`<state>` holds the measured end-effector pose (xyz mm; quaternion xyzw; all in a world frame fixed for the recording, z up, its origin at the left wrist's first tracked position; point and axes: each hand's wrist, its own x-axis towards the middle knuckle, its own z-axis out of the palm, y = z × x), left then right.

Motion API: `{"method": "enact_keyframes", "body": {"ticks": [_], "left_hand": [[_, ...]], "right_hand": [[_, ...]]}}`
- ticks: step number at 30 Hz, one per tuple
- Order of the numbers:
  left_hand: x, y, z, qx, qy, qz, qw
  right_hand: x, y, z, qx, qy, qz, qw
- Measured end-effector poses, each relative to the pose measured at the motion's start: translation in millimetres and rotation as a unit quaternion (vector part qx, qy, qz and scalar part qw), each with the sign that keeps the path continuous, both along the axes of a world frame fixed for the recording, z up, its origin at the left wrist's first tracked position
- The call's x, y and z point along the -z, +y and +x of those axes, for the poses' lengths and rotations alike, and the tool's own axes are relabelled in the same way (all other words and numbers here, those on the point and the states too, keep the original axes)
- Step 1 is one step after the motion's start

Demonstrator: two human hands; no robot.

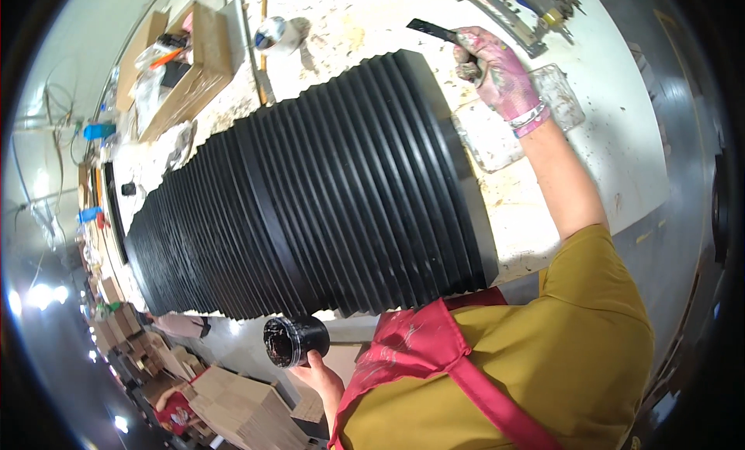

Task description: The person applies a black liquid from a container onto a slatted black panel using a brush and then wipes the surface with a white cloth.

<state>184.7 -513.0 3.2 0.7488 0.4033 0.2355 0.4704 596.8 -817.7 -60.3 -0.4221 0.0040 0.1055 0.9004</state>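
A long black pleated bellows (357,178) lies across the table, its flat end plate toward the right. Below its near edge, my bare left hand (322,378) grips a small round tub (312,338), tilted so its open mouth shows dark, smeared contents. Beyond the far right corner of the bellows, my right hand (495,71) wears a pink, dirt-stained glove. Its fingers are closed round a flat, black-coated tool (431,30), held off the bellows; whether it is a brush or a spatula cannot be made out.
The stained white table (621,163) carries smeared plates (560,94) under my right forearm. Metal clamp-like tools (516,11) lie at the far right. An open cardboard box (186,69) and a white pot (277,37) stand at the far left. Stacked cartons (240,407) and another person (174,411) are lower left.
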Motion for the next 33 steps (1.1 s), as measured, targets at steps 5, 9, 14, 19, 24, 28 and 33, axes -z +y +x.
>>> {"method": "enact_keyframes", "body": {"ticks": [5, 9, 14, 19, 24, 28, 33], "left_hand": [[-1, -5, 9, 0.026, 0.014, 0.012, 0.999], [4, -3, 13, -0.037, 0.035, 0.047, 0.998], [-7, -2, 10, -0.011, 0.031, 0.050, 0.998], [-2, 2, -15, -0.005, 0.017, 0.056, 0.998], [-2, 7, -43, -0.028, 0.025, 0.048, 0.998], [-6, 5, -52, -0.018, 0.007, 0.069, 0.997], [-8, 0, -59, -0.043, 0.018, 0.072, 0.996]], "right_hand": [[4, 2, -5, 0.012, 0.039, -0.022, 0.999], [10, 3, 0, -0.061, -0.096, -0.012, 0.993], [-5, -2, 4, -0.048, -0.030, -0.031, 0.998], [7, 9, 4, -0.020, -0.025, -0.038, 0.999], [6, 6, 4, -0.037, -0.033, -0.008, 0.999], [6, 8, 8, -0.037, -0.032, -0.007, 0.999], [5, 11, 6, -0.045, -0.065, -0.045, 0.996]]}}
